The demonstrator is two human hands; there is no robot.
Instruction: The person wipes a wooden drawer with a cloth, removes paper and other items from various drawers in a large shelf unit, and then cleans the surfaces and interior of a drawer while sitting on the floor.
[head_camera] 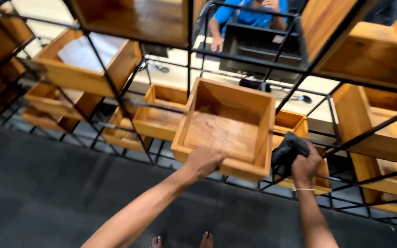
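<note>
left hand (204, 161): fingers closed over the near front edge of the wooden box (226, 126), gripping it
right hand (306, 166): closed in a fist around a dark cloth (288, 150), just right of the box; thin band on the wrist
wooden box: open-topped, square, tilted toward the camera; sits in the black metal rack (189, 69), roughly centre of view; inside bottom looks pale and scuffed
dark cloth: bunched up, touching or just beside the box's right wall, cannot tell which
rack: grid of black bars holding more wooden boxes (159, 112) left, right and above
floor (47, 193): dark grey; bare toes visible at bottom edge
background: another person in a blue shirt (249, 16) behind the rack, hand on a light surface
</note>
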